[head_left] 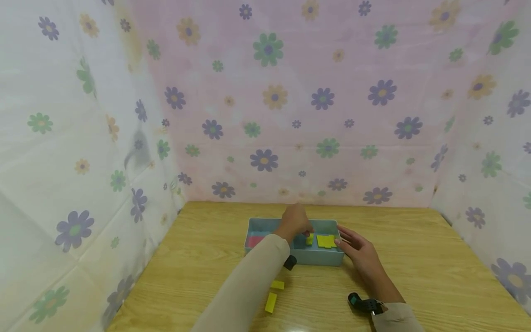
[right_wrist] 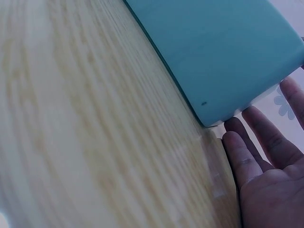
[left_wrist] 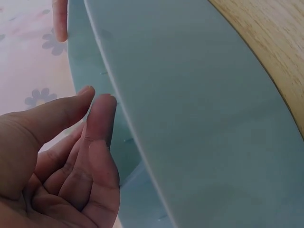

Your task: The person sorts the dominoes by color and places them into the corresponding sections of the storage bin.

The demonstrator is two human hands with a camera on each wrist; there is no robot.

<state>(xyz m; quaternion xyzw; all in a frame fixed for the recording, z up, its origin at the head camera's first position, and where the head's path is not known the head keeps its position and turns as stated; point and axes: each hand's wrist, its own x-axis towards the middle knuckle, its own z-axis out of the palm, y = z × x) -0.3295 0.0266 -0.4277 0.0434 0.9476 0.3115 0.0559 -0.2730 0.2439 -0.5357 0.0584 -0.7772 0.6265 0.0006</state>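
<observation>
A pale blue divided box (head_left: 319, 257) lies lengthwise on the table. My left hand (head_left: 295, 220) reaches over its middle with bent fingers. In the left wrist view the left thumb and index fingertip (left_wrist: 107, 107) are close together beside the rim, with nothing visible between them. Just below those fingers, a small yellow piece (head_left: 309, 239) lies in the right compartment. To its right is a larger flat yellow piece (head_left: 326, 241). My right hand (head_left: 367, 256) rests against the box's right end, thumb at the rim; in the right wrist view its fingers (right_wrist: 268, 135) extend along the end wall.
A pink piece (head_left: 254, 240) lies in the left compartment, partly hidden by my left arm. Two yellow strips, one upper (head_left: 277, 285) and one lower (head_left: 271, 302), lie on the wooden table (head_left: 199, 267) before the box. Flowered cloth (head_left: 307, 138) stands behind and at both sides.
</observation>
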